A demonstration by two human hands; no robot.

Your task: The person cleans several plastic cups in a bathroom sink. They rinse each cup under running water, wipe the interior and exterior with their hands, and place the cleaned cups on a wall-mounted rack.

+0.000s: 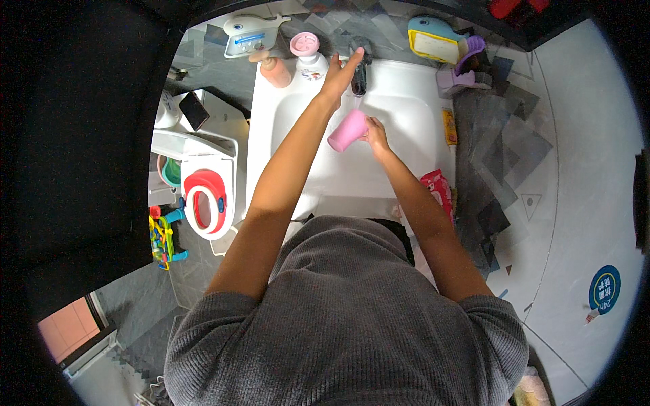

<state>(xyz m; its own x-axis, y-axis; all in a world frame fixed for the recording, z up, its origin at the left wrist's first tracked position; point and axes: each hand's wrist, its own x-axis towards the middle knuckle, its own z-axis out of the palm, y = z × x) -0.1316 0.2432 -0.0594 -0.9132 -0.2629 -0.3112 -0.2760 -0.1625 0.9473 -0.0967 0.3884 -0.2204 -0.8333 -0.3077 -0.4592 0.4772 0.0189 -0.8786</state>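
Over the white washbasin (414, 108), my right hand (374, 135) is wrapped round a pink cup (349, 130). The cup is tilted, its upper end just below the spout of the black faucet (359, 82). A thin stream of water appears to run from the spout toward the cup. My left hand (336, 80) reaches to the top of the faucet, fingers stretched out and thumb apart, with a fingertip at the handle. Whether it presses on the handle cannot be made out. A white foam bottle with a pink top (311, 66) stands just left of that hand.
Left of the foam bottle is a peach pump bottle (276, 72). Whale-shaped soap holders, one white (252, 35) and one blue and yellow (435, 40), sit behind the basin. A red packet (439, 189) lies at its right edge. A toilet with a red child seat (205, 203) is at left.
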